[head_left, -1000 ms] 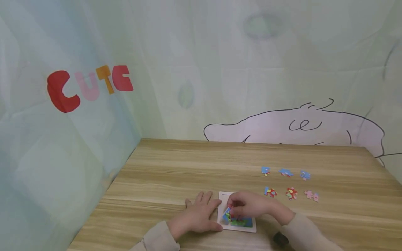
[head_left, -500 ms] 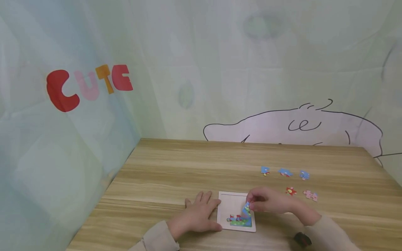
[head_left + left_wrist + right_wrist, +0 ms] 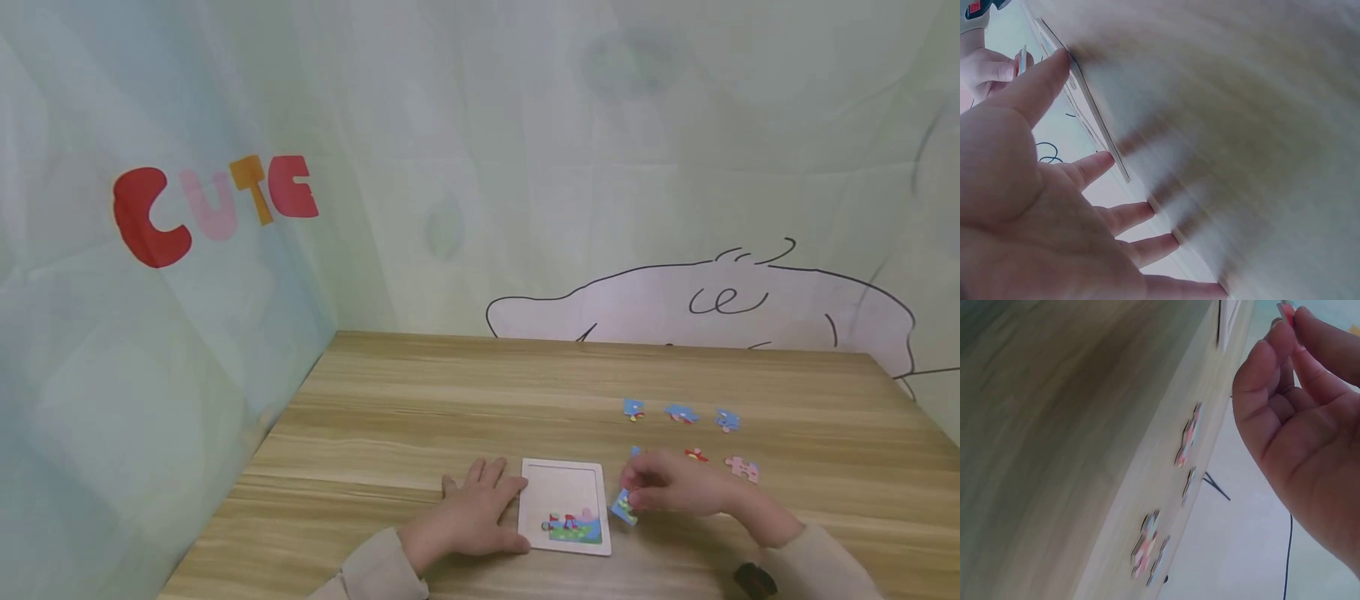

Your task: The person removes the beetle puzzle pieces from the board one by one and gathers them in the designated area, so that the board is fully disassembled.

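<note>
My left hand [image 3: 476, 517] lies with its fingers spread on the table, thumb and index finger touching the left edge of a white puzzle tray [image 3: 527, 508]. Joined puzzle pieces [image 3: 576, 532], green, blue and red, sit in the tray's lower right part. Just off the tray's right side, my right hand [image 3: 678, 487] pinches a blue and green puzzle piece [image 3: 622, 507] between thumb and fingers, held tilted. In the right wrist view only a thin reddish edge of that puzzle piece [image 3: 1287, 314] shows at the fingertips. The left wrist view shows the left fingertips [image 3: 1105, 159] at the tray edge.
Loose puzzle pieces lie in two rows at the right: a blue one [image 3: 633, 408], others beside it, and a pink one [image 3: 742, 468] in the nearer row. The right hand partly covers two. A wall hanging [image 3: 420, 208] borders the wooden table [image 3: 390, 400].
My right hand has carried the pinched puzzle piece rightward, from over the tray's left part to beyond its right edge. The left hand stays put.
</note>
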### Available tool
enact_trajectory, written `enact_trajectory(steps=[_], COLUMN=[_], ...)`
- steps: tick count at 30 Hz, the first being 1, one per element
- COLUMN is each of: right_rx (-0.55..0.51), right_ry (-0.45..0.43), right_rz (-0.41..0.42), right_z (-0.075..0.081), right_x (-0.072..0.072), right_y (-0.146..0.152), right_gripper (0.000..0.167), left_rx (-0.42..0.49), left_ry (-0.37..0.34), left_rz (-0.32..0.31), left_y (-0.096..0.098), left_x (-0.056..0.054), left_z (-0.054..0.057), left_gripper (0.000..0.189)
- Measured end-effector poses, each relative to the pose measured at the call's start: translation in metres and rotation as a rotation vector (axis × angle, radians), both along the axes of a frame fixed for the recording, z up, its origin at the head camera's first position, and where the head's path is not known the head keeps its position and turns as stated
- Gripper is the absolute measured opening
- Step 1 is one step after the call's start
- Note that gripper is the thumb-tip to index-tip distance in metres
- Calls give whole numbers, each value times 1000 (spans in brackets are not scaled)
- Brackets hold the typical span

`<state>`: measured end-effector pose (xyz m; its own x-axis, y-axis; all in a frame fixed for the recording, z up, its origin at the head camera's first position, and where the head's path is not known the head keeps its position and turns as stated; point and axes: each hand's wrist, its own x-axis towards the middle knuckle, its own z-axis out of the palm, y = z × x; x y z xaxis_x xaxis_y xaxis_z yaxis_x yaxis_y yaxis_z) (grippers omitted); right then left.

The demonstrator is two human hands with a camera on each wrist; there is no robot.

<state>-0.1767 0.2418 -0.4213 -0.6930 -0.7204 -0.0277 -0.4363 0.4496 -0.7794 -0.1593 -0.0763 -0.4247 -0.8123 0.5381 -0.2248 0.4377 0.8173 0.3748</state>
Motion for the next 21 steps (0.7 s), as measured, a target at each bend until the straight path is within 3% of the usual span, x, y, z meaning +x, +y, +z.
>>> enact_trajectory(steps=[5, 21], right_rx=[60, 105], right_ry=[-16, -81], right_rz=[-16, -25], right_z=[1, -4], right_x=[2, 4], right_y=[4, 5], right_gripper=[4, 5], left_rx=[1, -10], left_ry=[-7, 3], left_rz=[0, 7], left_y=[0, 0], left_x=[1, -1], left_z=[2, -3], left_gripper=[76, 77])
